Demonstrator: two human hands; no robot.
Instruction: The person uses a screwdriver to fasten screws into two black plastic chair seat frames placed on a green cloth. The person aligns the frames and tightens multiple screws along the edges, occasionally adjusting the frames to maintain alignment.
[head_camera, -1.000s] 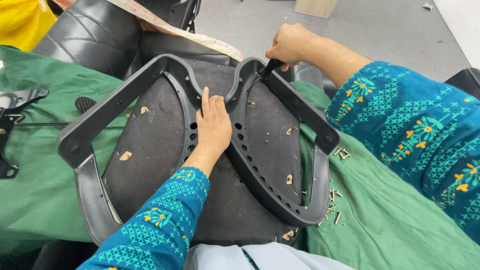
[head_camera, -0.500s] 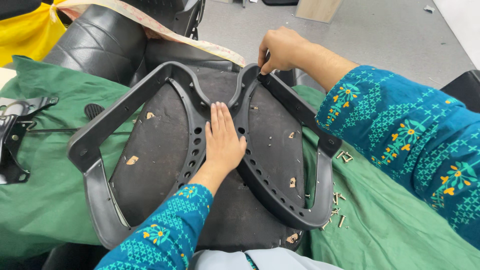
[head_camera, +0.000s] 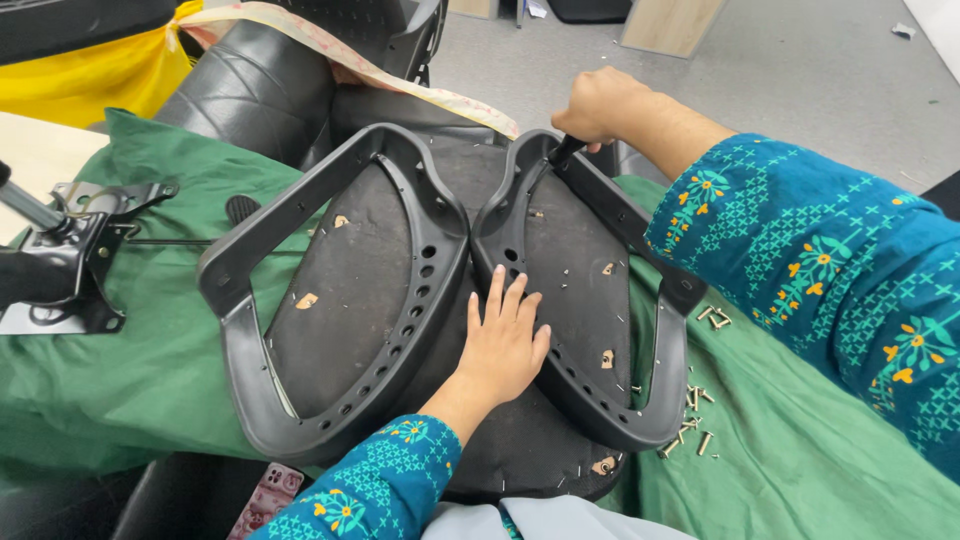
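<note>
Head camera, looking down at an upturned black chair seat (head_camera: 520, 450) lying on a green cloth (head_camera: 130, 370). Two black plastic armrest frames (head_camera: 340, 290) lie side by side on the seat's underside, their inner edges touching near the middle.

The left hand (head_camera: 503, 340) lies flat, fingers spread, palm down on the seat between the two frames, its fingertips against the inner edge of the right frame (head_camera: 600, 300). It grips nothing; it only presses. The right hand (head_camera: 598, 105) is closed in a fist round the dark handle of a tool (head_camera: 565, 152), whose tip meets the top of the right frame. The tool's type cannot be told.

Loose screws (head_camera: 695, 420) lie scattered on the cloth just beside the right frame. A metal chair mechanism (head_camera: 80, 250) sits at the far left, well apart. A black chair back (head_camera: 250, 90) and a yellow cloth (head_camera: 110, 60) lie beyond.

Compared with a second ago, the left hand has slid down and to the right, from the gap near the middle of the frames to a spot lower on the seat, closer to the right frame. The right hand has kept its fist on the tool at the same point. The frames appear not to have shifted. The steadying hand seems to have moved to brace the right frame while the tool works on it.
</note>
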